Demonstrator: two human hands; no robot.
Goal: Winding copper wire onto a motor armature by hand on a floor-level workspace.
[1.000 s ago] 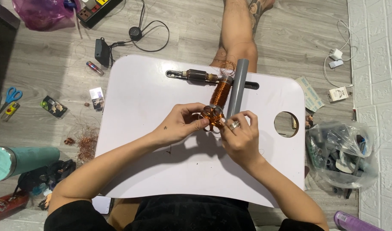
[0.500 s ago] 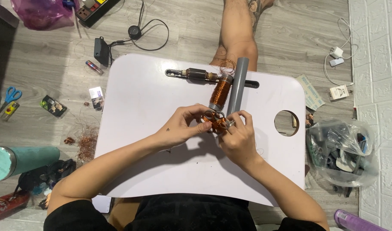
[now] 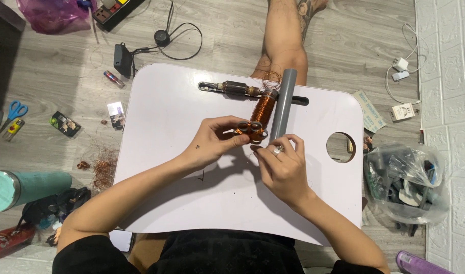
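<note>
At mid-bench [image 3: 181, 203], a copper coil [image 3: 262, 112] is shown lying lengthwise, its long axis running from the near end, by the hands, away toward the far edge with a slight rightward tilt. The near end is pinched by the left hand [image 3: 212, 142], thumb and fingers closed on small copper-wound rings [image 3: 251, 128] there. The right hand [image 3: 283, 165] is placed just below and right of that end, its fingertips drawn together as if on a fine wire, though the wire itself cannot be made out. A grey pipe [image 3: 283, 104] is seen parallel to the coil, just beside it on the right. Across the far ends a motor armature [image 3: 236, 89] is laid crosswise. The coil thus lies ahead of both hands, the left one being in contact. On the floor at left, scissors [image 3: 15, 110] and loose copper scrap [image 3: 104, 165] are noted.
</note>
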